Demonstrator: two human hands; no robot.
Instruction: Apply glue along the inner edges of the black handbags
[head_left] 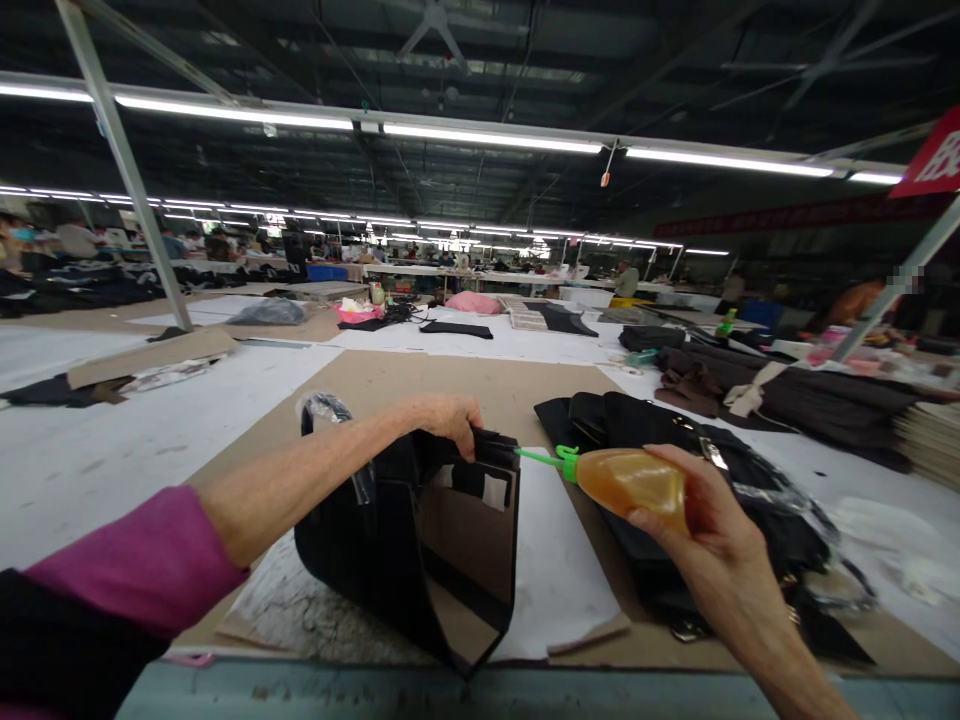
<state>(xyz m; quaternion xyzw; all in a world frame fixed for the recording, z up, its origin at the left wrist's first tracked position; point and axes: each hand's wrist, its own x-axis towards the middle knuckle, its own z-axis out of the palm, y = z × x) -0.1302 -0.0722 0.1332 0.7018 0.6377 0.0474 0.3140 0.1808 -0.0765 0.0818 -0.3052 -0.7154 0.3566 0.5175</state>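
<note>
A black handbag (352, 535) lies on its side near the table's front edge, its open end showing a tan lining. My left hand (450, 418) is closed on the bag's upper edge, fingers pinching the black layers there. In my right hand (701, 510) is a squeeze bottle (626, 485) of amber liquid, held nearly level. Its green nozzle points left, and the tip is at the bag's upper corner, beside my left fingers. I cannot tell whether liquid is coming out. A plastic-wrapped handle (326, 408) stands up behind my left forearm.
Black bag pieces with metal fittings (622, 410) are piled to the right. Brown fabric stacks (720, 375) lie farther right. Brown board and white paper (555, 590) cover the tabletop. A pink basket (358, 310) stands at the back, and a slanted post (127, 170) rises at the left.
</note>
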